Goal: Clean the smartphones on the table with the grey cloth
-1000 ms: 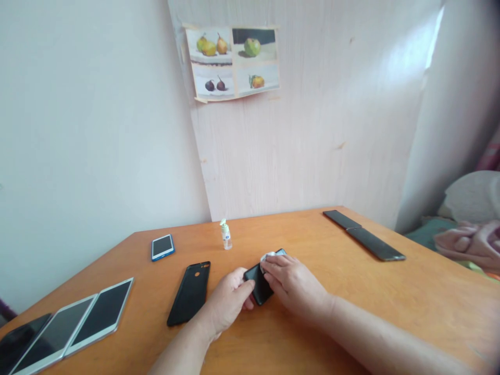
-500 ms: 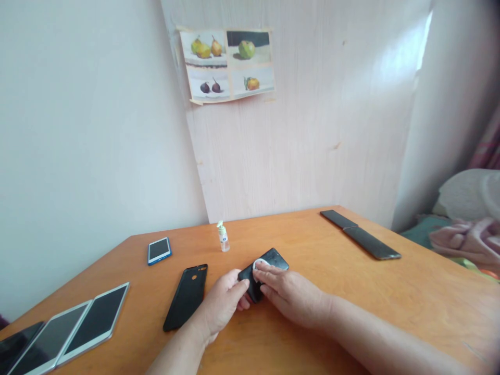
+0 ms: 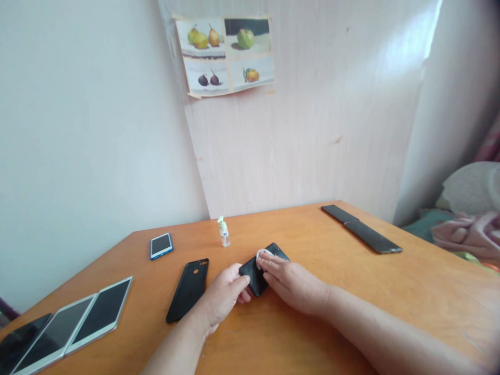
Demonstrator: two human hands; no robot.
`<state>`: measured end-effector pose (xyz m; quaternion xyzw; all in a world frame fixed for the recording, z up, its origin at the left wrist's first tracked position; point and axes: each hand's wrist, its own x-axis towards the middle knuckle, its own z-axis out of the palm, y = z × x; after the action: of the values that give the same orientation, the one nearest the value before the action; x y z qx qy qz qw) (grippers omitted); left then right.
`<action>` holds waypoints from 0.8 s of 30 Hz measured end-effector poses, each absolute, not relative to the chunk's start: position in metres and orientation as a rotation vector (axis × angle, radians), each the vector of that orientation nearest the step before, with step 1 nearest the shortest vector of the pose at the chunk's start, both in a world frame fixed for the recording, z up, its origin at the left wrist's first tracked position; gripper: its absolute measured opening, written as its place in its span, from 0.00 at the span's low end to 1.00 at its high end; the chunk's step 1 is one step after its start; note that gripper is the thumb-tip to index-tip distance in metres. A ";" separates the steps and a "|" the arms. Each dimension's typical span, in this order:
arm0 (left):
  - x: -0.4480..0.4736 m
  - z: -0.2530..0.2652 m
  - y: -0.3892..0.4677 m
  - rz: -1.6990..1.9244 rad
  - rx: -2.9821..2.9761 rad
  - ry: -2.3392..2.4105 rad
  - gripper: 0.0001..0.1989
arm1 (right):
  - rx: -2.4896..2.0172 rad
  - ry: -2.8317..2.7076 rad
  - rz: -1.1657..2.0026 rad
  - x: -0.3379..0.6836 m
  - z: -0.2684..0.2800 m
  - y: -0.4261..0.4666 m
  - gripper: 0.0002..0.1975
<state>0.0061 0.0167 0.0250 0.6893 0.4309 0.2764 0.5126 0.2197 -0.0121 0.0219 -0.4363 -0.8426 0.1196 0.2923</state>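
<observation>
A black smartphone [image 3: 257, 282] is tilted just above the wooden table [image 3: 328, 344], its near left corner pinched between the thumb and fingers of my left hand [image 3: 224, 294]. Under the fingertips of my right hand [image 3: 292, 284], a white round cotton pad [image 3: 260, 255] is pressed flat against the phone's upper face; the fingers hide most of it. Left of my left hand lies an empty black phone case [image 3: 186, 294]. Beyond the phone stands a small clear pump bottle [image 3: 224, 234] with a pale green top.
A blue-edged phone [image 3: 161, 245] lies at the back left. White tablets [image 3: 102, 315] and a dark device [image 3: 23, 338] sit side by side at the near left. Two dark flat devices [image 3: 371, 237] lie end to end along the right edge. Fruit pictures [image 3: 228, 62] hang on the wall.
The right hand and the cotton pad have shifted slightly along the phone toward its far right end. The left hand keeps its grip. The whole view has tipped down a little.
</observation>
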 end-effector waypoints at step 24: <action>0.004 0.020 0.023 0.744 1.394 1.025 0.14 | -1.432 -2.196 0.297 0.229 0.018 -0.004 0.22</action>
<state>0.0044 0.0233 0.0196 0.5984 0.4399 0.3192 0.5887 0.2289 -0.0041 0.0179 -0.5256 -0.8062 0.1090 0.2490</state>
